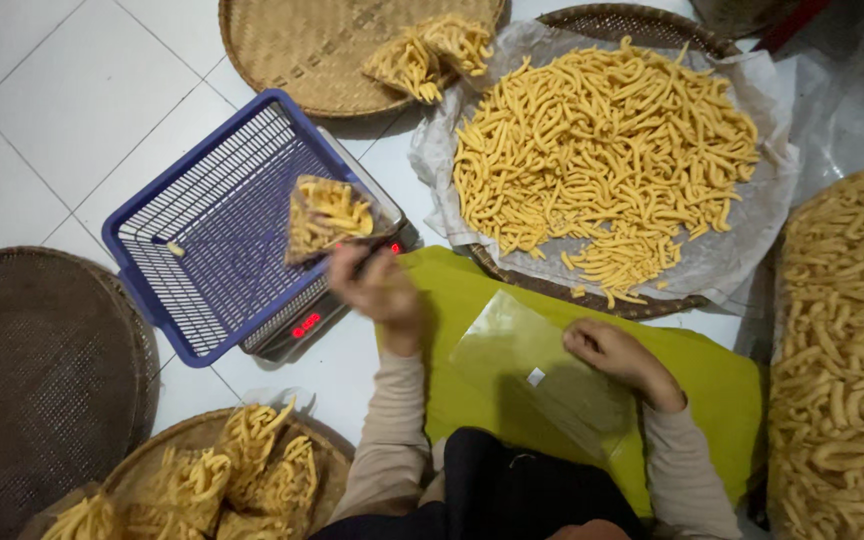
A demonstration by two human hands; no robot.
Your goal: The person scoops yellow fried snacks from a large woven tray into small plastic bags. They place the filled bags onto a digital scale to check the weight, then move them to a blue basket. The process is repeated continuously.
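My left hand [382,290] holds a small clear bag of yellow stick snacks [327,215] over the blue plastic basket [167,195], which rests on a digital scale [302,328]. My right hand [612,352] rests on an empty clear plastic bag [512,350] lying on the green cloth [712,375] over my lap. One loose snack piece [175,248] lies inside the basket.
A paper-lined woven tray [652,18] heaped with snack sticks sits ahead at right. A big clear sack of snacks [842,350] stands at far right. Filled bags lie on woven trays at top [292,50] and bottom left [162,450]. A dark round sieve [32,370] is at left.
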